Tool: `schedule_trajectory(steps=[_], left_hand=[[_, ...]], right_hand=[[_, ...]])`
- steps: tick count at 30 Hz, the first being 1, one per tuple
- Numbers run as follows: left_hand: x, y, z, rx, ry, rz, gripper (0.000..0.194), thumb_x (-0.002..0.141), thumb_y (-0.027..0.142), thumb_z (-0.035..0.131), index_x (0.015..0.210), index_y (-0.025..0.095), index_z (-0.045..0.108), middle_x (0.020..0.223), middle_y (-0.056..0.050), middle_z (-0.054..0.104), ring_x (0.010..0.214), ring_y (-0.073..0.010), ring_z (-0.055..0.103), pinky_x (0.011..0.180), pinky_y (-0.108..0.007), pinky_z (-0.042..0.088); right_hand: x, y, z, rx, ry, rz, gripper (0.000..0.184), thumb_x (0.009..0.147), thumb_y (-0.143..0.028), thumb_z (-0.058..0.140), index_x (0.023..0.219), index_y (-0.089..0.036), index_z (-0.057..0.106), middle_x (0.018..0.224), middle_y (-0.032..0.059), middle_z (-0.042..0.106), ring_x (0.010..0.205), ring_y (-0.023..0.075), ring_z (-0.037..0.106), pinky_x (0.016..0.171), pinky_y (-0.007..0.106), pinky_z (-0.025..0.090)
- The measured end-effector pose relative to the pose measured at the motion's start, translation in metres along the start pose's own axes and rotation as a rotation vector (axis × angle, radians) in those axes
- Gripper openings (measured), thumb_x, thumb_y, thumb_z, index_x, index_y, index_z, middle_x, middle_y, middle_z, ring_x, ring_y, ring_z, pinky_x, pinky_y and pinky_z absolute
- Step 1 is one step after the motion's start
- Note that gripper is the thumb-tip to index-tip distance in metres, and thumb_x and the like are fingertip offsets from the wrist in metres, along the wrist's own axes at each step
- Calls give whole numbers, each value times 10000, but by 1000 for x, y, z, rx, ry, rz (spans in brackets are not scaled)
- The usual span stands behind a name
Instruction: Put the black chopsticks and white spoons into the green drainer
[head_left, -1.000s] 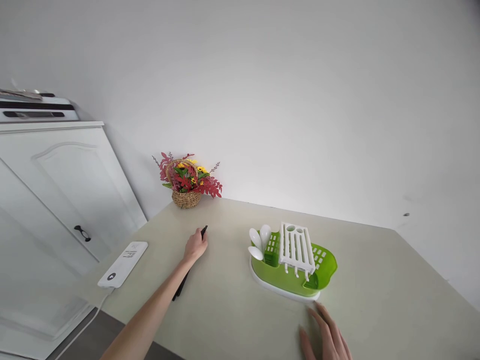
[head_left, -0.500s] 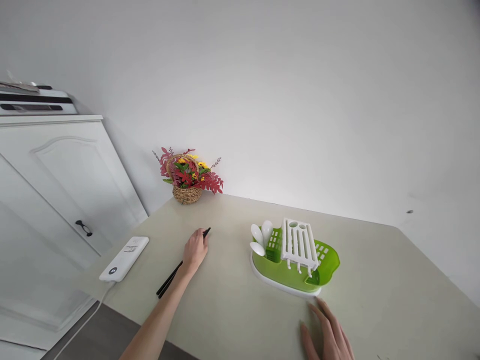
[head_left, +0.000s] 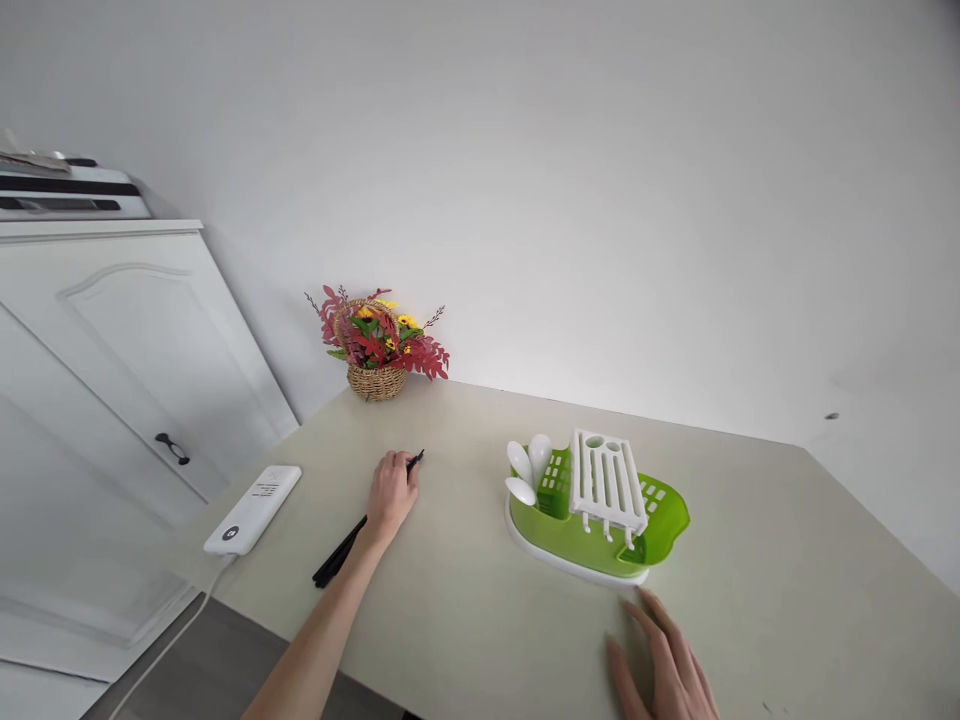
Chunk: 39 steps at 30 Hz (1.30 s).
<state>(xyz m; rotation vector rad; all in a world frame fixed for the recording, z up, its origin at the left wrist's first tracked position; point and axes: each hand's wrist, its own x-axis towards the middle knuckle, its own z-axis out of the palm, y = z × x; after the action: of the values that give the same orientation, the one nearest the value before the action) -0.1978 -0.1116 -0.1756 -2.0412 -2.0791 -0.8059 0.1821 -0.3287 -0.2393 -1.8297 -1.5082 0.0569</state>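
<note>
The left hand is tightly gripping black chopsticks; the right hand is resting half-open, empty, beside the green cutlery holder.

Pale wall, white cabinet, gray floor

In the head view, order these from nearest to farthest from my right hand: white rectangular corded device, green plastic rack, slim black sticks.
1. Green plastic rack, just beyond your right hand.
2. Slim black sticks, left of the rack, in your left hand's grip.
3. White rectangular corded device, farthest left, past the sticks.
</note>
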Motion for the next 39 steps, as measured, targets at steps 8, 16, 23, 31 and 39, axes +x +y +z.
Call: schedule_trajectory(steps=[8,16,23,31,39], left_hand=[[1,-4,-2,-63,-23,-40,161,980,275,554,1078,212,666,1061,-101,688,1027,-269,654,1006,-411,522],[6,-1,-7,-100,-62,-69,157,942,323,621,1037,211,676,1035,-99,705,1015,-284,666,989,-423,518],[15,49,-39,-191,39,-28,193,1015,324,531,1141,215,628,1180,-109,694,1141,-264,641,1064,-420,479],[0,174,-103,-610,-121,483,339,947,412,685,1247,262,635,1372,-90,643,1339,-274,564,1164,-438,438],[38,213,-81,-533,-396,592,360,1004,492,599,1256,247,679,1325,-81,707,1248,-264,645,1066,-401,519]], right_hand=[[-1,-5,-6,-24,-25,46,469,1003,-554,401,1354,-300,582,1533,73,548,1299,350,617,997,533,573],[0,-7,-11,-18,-49,35,467,1008,-552,404,1365,-305,575,1552,60,531,1342,347,582,1047,548,539],[0,-7,-11,-2,-44,20,459,1014,-549,398,1362,-304,569,1543,57,539,1357,340,568,1062,551,526],[2,-7,-12,14,-31,-25,438,1023,-507,417,1377,-295,563,1531,74,546,1381,324,548,1074,533,523],[5,8,-11,3,-69,-103,441,989,-470,525,1386,-281,558,1522,94,558,1351,330,577,1028,511,569]])
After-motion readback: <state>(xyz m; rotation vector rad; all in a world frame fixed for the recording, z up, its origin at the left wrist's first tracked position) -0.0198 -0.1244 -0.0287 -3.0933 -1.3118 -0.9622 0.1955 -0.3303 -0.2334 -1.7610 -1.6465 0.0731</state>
